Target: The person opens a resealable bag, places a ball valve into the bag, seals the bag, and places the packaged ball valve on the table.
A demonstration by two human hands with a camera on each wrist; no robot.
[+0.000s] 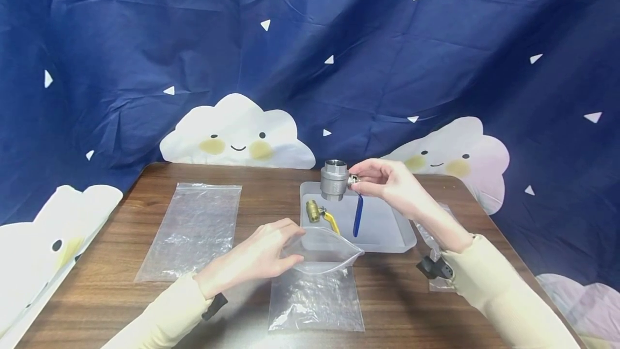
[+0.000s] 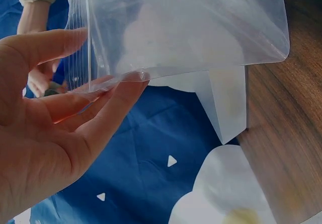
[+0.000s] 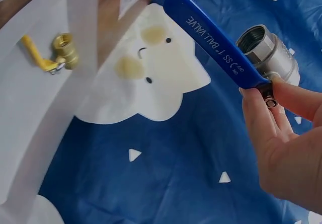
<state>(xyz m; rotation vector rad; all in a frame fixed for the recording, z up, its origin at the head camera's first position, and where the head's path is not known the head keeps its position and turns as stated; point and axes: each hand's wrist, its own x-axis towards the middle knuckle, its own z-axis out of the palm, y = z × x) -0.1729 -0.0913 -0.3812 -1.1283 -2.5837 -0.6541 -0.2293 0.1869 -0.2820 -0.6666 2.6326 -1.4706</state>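
My right hand (image 1: 394, 185) pinches a steel ball valve (image 1: 334, 179) at its stem, above the white tray. Its blue lever (image 3: 216, 40) points down in the head view and is printed with "SS 1" BALL VALVE". My left hand (image 1: 263, 249) holds a clear zip bag (image 1: 315, 300) at its left mouth corner, thumb and fingers on either side of the zip edge (image 2: 80, 48). The bag's mouth gapes wide, and its lower part reaches toward the front of the table. A brass ball valve (image 1: 313, 211) with a yellow lever lies in the tray.
The shallow white plastic tray (image 1: 404, 230) stands at the table's back right. A flat clear zip bag (image 1: 198, 225) lies on the left of the wooden table (image 1: 111, 268). Another clear bag (image 1: 438, 283) lies partly under the right forearm. A blue cloud-print cloth (image 1: 290, 42) hangs behind.
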